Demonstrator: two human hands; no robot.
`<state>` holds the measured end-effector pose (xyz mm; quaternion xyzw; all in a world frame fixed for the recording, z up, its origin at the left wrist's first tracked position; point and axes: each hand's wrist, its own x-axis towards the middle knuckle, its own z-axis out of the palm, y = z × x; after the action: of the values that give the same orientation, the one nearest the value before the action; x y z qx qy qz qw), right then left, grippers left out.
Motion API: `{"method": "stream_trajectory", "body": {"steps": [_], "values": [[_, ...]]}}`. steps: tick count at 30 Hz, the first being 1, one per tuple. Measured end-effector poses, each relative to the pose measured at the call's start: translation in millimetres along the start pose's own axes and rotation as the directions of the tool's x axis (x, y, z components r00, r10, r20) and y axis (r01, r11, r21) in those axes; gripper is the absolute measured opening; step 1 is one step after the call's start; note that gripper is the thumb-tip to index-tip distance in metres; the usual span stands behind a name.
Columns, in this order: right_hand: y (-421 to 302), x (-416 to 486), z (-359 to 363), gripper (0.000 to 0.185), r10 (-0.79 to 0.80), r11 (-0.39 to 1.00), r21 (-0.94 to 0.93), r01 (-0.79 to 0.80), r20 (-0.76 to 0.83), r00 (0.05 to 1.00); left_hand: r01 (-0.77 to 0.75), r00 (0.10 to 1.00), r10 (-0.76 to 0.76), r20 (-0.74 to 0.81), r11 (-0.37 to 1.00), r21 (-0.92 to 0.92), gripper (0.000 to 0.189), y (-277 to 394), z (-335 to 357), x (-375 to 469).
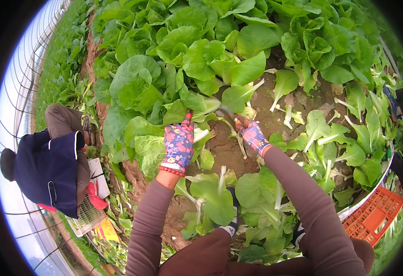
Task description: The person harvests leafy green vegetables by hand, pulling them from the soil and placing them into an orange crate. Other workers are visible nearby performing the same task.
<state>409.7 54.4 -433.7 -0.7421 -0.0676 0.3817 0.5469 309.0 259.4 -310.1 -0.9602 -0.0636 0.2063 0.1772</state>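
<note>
My left hand (180, 139), in a floral glove with a red bead bracelet at the wrist, rests on the leaves of a leafy green plant (201, 105). Its index finger points up along the lower leaves; whether it grips them I cannot tell. In a matching glove, my right hand (251, 132) is closed around the handle of a knife, whose blurred blade (226, 110) reaches toward the white base of that plant. Cut leaves (215, 196) with white stalks lie on the soil between my arms and feet.
Dense leafy green plants (187, 20) fill the top. Loose leaves (325, 138) litter the soil at right, near an orange plastic crate (374, 215). At left, a person in a dark blue vest (49, 169) crouches beside a pale crate (87, 214). Another person's sleeve shows at the right edge.
</note>
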Motion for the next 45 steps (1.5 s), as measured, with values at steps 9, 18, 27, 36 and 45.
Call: {"method": "stream_trajectory", "body": {"steps": [9, 18, 27, 36, 45], "values": [[11, -7, 19, 0.033, 0.114, 0.970, 0.237, -0.051, -0.262, 0.958, 0.001, 1.000, 0.000, 0.007, 0.998, -0.069, 0.060, 5, -8, -11], [-12, 27, 16, 0.037, -0.173, 0.973, -0.186, 0.135, -0.208, 0.963, -0.001, 1.000, 0.001, 0.005, 0.995, -0.099, 0.060, 3, -9, -12], [25, -54, -27, 0.037, 0.121, 0.991, 0.048, -0.127, 0.100, 0.988, -0.096, 0.995, 0.086, -0.044, 0.946, -0.310, 0.067, -10, -50, -36], [-99, -149, -87, 0.080, -0.453, 0.716, 0.587, 0.378, -0.022, 0.891, -0.299, 0.943, 0.164, -0.289, 0.042, -0.953, 0.074, -53, -166, -129], [-230, -257, -117, 0.075, -0.663, 0.598, 0.737, 0.315, 0.235, 0.710, -0.150, 0.964, 0.151, -0.219, -0.374, -0.915, 0.093, -46, -235, -214]]}}
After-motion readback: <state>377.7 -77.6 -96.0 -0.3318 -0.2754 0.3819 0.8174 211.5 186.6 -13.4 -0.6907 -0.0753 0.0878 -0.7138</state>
